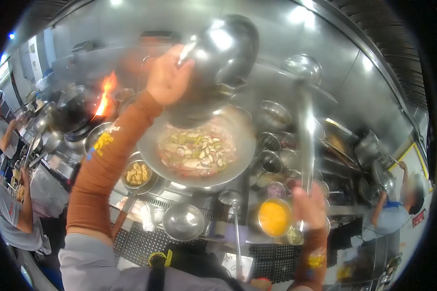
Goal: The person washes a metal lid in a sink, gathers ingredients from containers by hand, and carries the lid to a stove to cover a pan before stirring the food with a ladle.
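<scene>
My left hand (170, 75) is closed on the edge of a shiny metal bowl (233, 48), tilted above a large wok (150, 155). Sliced mushrooms (206, 154) lie in the wok among pieces of pale and reddish food. My right hand (310, 206), smeared by motion, grips a long-handled ladle (306, 136). The ladle stands nearly upright, its round head up near the back wall. Close to that hand is a container of bright orange-yellow liquid (275, 217).
A pan of browned chunks (137, 173), a metal bowl (183, 221) and another ladle (230, 198) sit in front. Several seasoning pots (270, 161) line the right. Flame (103, 97) rises at a left burner. Co-workers stand left (7, 213) and right (395, 220).
</scene>
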Demonstrator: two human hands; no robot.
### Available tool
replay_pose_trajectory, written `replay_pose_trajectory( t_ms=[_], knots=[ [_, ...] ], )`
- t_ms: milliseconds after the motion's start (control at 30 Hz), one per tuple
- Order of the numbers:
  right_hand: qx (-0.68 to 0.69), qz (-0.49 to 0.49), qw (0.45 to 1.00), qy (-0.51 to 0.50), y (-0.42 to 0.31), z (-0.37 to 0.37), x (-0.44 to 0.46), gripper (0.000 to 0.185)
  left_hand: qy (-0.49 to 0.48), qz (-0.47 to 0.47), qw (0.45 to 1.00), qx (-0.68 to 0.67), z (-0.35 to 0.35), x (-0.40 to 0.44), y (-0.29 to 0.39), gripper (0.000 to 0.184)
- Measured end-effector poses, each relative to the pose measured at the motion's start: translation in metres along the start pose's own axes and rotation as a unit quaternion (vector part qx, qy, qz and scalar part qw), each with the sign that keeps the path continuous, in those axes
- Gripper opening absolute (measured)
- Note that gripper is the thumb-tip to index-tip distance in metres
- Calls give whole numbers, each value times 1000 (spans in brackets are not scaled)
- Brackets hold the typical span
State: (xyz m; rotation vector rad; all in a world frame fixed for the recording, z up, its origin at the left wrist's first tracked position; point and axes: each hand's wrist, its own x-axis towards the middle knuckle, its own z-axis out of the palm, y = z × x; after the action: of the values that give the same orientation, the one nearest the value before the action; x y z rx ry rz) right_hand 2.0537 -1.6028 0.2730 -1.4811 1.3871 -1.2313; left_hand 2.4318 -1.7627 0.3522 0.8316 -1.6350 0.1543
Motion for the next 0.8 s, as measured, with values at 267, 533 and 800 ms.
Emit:
replay_pose_trajectory(
  t_ms=[267,533,800],
  knots=[
    [-220,-316,912,142,-61,-6,151,50,-213,133,964,86,12,30,49,22],
    [-171,-295,940,-10,-60,26,150,49,-302,16,952,-47,-26,-11,62,20],
    [-311,-385,869,-4,-117,47,170,39,-272,11,962,-18,-33,4,5,42]
  ],
)
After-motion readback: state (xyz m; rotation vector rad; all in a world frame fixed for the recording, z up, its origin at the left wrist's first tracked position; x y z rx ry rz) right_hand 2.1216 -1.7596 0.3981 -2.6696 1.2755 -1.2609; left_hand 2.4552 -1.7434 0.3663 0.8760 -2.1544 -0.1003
